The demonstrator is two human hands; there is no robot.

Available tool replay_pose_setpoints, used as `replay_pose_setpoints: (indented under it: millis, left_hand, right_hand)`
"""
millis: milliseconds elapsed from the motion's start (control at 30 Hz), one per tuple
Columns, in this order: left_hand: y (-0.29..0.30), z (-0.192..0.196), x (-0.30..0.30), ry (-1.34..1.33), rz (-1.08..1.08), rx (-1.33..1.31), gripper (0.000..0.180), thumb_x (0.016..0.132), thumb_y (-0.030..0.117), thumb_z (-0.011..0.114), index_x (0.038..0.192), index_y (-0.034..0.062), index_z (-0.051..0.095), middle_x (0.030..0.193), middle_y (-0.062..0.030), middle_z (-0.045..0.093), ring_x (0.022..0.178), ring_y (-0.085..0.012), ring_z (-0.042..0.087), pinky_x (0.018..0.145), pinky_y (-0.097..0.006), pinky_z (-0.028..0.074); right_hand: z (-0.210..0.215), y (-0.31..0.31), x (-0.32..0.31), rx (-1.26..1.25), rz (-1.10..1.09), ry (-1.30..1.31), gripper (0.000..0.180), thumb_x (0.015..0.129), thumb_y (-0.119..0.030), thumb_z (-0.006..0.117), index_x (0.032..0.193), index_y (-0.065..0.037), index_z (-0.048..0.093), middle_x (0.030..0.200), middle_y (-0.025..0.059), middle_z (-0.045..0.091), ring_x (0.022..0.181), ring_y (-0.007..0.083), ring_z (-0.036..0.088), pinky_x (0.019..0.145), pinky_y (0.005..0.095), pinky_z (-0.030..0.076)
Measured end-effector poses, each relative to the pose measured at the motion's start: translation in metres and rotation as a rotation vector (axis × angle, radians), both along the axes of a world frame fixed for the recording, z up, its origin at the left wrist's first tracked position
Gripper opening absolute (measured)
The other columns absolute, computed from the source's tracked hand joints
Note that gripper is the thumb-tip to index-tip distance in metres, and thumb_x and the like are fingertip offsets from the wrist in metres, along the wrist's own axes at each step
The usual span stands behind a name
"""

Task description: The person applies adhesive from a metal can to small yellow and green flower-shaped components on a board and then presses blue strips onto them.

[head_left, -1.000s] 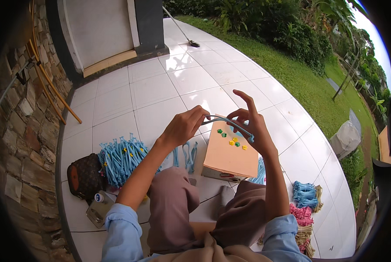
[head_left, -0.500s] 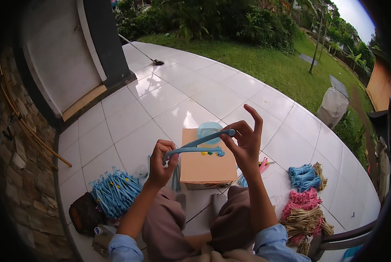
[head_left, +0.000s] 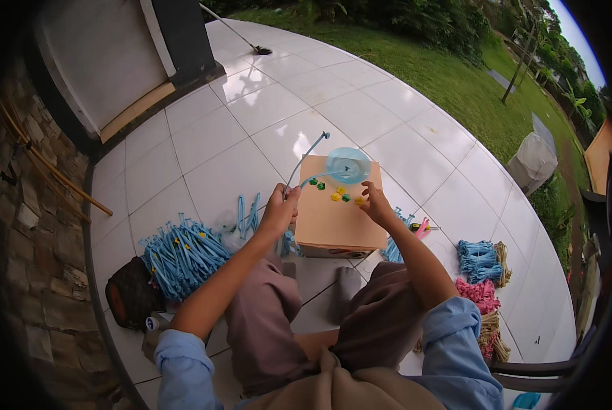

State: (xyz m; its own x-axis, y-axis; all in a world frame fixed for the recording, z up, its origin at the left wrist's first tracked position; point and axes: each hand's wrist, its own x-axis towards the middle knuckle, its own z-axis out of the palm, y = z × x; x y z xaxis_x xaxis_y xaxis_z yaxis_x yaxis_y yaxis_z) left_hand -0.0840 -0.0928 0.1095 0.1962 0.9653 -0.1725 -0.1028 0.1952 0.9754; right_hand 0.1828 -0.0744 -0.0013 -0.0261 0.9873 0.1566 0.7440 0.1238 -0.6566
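Note:
My left hand [head_left: 278,213] is closed round the middle of a light blue strap [head_left: 308,158]. Both its thin ends stick out beyond my fingers, one over the floor tiles and the other over a pale blue round dish [head_left: 362,160]. The dish stands at the far edge of a cardboard box [head_left: 333,229]. My right hand [head_left: 379,207] is down at the box's right side, its fingertips at a yellow flower-shaped piece [head_left: 358,201]; the grip is small and partly hidden. Other yellow pieces [head_left: 336,195] and green flower-shaped pieces [head_left: 317,184] lie on the box.
A heap of blue straps [head_left: 183,256] lies at left beside a dark bag [head_left: 133,294]. On the right are blue bundles [head_left: 479,262], pink bundles [head_left: 478,295] and tan bundles [head_left: 489,333]. A broom [head_left: 259,50] lies farther off, near the door.
My right hand has let go of the strap's end and moved down to the box top. My left hand still holds the strap, now lower in the scene. The view has tilted down.

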Motion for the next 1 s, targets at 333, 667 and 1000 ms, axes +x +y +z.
replay_pose_setpoints:
  millis: [333,667,1000]
  left_hand:
    - [-0.010,0.025,0.011,-0.257,0.002,0.007,0.030,0.084,0.030,0.063,0.090,0.0056,0.046,0.054,0.0068,0.029,0.042,-0.0015,0.024,0.040,-0.020,0.021]
    - [-0.021,0.045,0.009,-0.149,-0.050,0.094,0.027,0.082,0.026,0.066,0.093,0.0034,0.056,0.056,0.0070,0.038,0.045,-0.0017,0.029,0.044,-0.019,0.023]
    - [-0.013,0.036,-0.002,-0.344,-0.149,-0.024,0.029,0.080,0.019,0.067,0.099,0.0035,0.052,0.059,0.0059,0.040,0.046,-0.0021,0.029,0.043,-0.019,0.023]
  right_hand:
    - [0.022,0.000,-0.024,0.143,0.072,-0.148,0.059,0.069,0.005,0.060,0.122,-0.007,0.037,0.089,0.0140,0.057,0.086,0.0291,0.055,0.076,0.0372,0.045]
    - [0.163,-0.063,-0.102,0.571,0.295,0.168,0.068,0.070,0.005,0.065,0.129,-0.005,0.034,0.088,0.0098,0.055,0.081,0.0206,0.056,0.073,0.0306,0.048]
    - [0.169,-0.064,-0.104,0.678,0.423,0.077,0.063,0.070,0.004,0.066,0.126,-0.005,0.037,0.090,0.0111,0.055,0.086,0.0229,0.056,0.074,0.0328,0.047]
